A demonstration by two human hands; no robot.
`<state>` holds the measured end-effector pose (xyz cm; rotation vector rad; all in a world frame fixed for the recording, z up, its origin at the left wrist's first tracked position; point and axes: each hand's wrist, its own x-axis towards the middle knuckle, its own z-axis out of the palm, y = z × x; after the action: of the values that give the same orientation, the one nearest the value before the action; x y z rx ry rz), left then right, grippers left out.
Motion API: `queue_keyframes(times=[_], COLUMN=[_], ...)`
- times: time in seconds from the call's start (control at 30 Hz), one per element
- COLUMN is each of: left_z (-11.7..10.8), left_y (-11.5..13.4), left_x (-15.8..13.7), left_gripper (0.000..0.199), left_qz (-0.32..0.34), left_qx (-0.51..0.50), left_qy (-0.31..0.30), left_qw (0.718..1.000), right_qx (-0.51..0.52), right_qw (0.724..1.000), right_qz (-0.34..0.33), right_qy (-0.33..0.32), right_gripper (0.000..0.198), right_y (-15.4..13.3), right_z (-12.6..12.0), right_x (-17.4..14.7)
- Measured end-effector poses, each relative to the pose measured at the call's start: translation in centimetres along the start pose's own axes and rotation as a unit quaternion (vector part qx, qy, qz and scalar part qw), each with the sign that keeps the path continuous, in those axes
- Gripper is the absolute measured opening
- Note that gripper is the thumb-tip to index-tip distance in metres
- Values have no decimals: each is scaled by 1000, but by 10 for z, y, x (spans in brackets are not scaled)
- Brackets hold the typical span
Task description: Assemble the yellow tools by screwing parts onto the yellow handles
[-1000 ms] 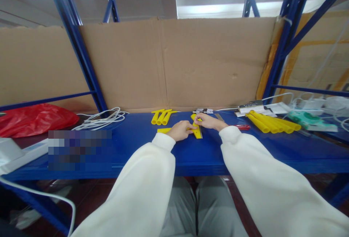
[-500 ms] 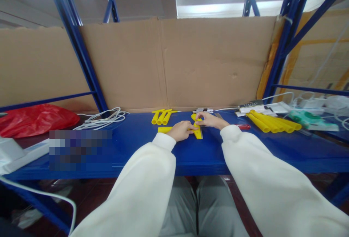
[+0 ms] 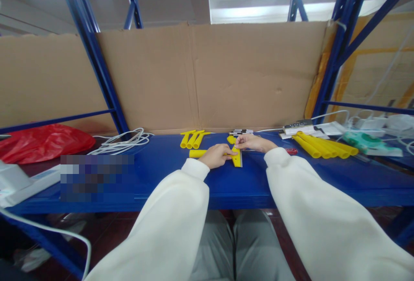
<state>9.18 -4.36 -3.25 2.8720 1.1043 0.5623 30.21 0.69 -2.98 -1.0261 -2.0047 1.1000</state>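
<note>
A yellow scraper (image 3: 238, 160) lies on the blue table with its handle pointing left and a thin metal strip along the right edge of its head. My left hand (image 3: 216, 156) is closed around the handle close to the head. Over the head, my right hand (image 3: 254, 143) pinches with thumb and fingertips; whatever is between them is too small to make out. A small yellow piece (image 3: 231, 139) shows just beyond the fingers. To the right of my right hand lies a red-handled screwdriver (image 3: 291, 151), its shaft partly behind the hand.
Three yellow scrapers (image 3: 194, 139) lie at the back. Several yellow handles (image 3: 323, 146) are piled at the right beside a green-and-white object (image 3: 368, 143). Blade-like strips (image 3: 241, 132) rest near the cardboard wall (image 3: 226, 78). Coiled white cable (image 3: 124, 143) and red plastic (image 3: 45, 143) are at left.
My right hand has shifted slightly right and its fingers are drawn closer together over the scraper's head. The scraper has moved slightly right, with my left hand still on its handle.
</note>
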Motion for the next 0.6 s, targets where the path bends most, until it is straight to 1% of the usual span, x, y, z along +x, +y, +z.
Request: queue_keyframes(times=[0.37,0.43,0.6], left_z=[1,1,2], left_y=[1,0,-3], left_x=[0,0,2], left_gripper=[32,32,30], left_qz=[3,0,-11], left_qx=[-6,-9,-8], left_qy=[-1,5,28], left_qw=[1000,1000,1000], right_qx=[38,54,107], right_qw=[999,998,991], right_qz=[11,18,29], right_qy=[7,19,76], right_gripper=[34,36,36], right_y=[2,3,0], right_z=[2,2,9], right_x=[1,2,3])
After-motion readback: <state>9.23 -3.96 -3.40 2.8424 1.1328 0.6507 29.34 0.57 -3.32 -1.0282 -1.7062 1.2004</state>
